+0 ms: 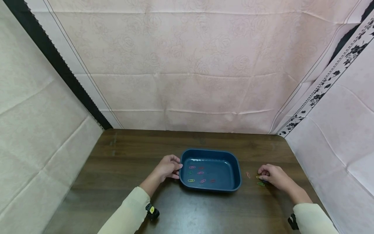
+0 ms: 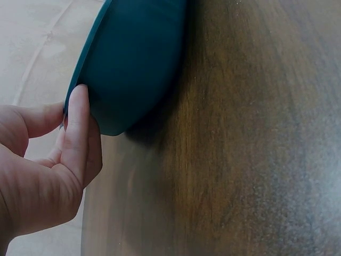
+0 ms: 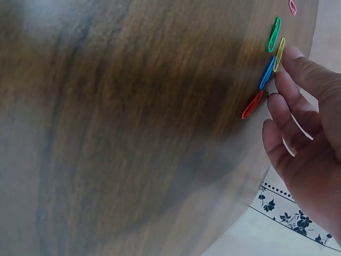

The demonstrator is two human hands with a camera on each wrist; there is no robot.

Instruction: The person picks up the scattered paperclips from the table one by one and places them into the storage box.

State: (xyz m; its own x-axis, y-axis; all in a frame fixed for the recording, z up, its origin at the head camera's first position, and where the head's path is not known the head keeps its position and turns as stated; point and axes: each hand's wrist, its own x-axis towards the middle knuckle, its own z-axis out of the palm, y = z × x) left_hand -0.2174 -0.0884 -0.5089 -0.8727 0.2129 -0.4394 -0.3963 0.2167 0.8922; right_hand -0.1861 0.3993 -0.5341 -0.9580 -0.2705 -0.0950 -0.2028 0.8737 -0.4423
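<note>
My left hand pinches the left rim of a blue plastic tray, thumb and fingers on either side of the rim in the left wrist view. Inside the tray lie several paper clips, among them a yellow paper clip. To the tray's right, my right hand hovers at a small group of clips on the table. In the right wrist view its thumb tip is beside a yellow clip, fingers loosely bent. Close by lie a green clip, a blue clip and a red clip.
A pink clip lies between the tray and the right hand. The brown wooden table is bordered by pale cloth at the back and both sides. Dark wrist-worn devices sit on both sleeves.
</note>
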